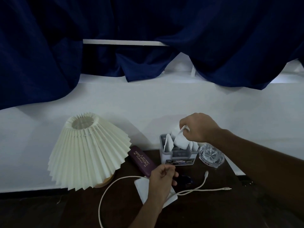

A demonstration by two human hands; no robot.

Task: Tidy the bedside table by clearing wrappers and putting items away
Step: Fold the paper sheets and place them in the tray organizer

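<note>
My right hand (198, 127) pinches a white paper wrapper (180, 140) at the top of a small grey box (178, 156) that has several white papers standing in it. Lower down, my left hand (162, 178) hovers with its fingers curled and nothing visible in them. Under it lies a flat white paper (143, 186) on the dark wooden bedside table (205, 208). A maroon glasses case (142, 159) lies between the lamp and the box. A white charging cable (194, 190) loops across the table.
A pleated cream lampshade (88, 152) on a wooden base stands at the left. A cut-glass tumbler (211, 155) sits right of the box. A small dark object (185, 179) lies beside my left hand. White wall and dark blue curtains (148, 30) are behind.
</note>
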